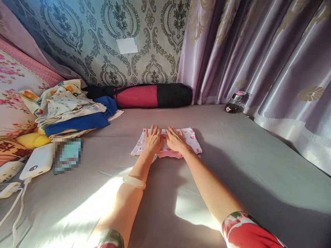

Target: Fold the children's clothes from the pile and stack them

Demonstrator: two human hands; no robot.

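Note:
A small white cloth (190, 139) with pink and red prints lies spread on the grey sheet in front of me, wider at its near side. A pink strip (170, 155) shows along its near edge; I cannot tell what kind of garment it is. My left hand (153, 139) rests flat on the left part of the cloth, fingers apart and pointing away from me. Beside it, my right hand (176, 139) lies flat on the middle of the cloth with its fingers stretched out. Neither hand grips anything. A pale bangle (134, 182) circles my left forearm.
Folded clothes (74, 106) are piled at the left. A black and red roll-shaped bag (139, 95) lies along the wall. A bottle (234, 102) stands by the curtain (219, 51). At left are a white power bank (38, 162) with cables and a blurred-out item (68, 155).

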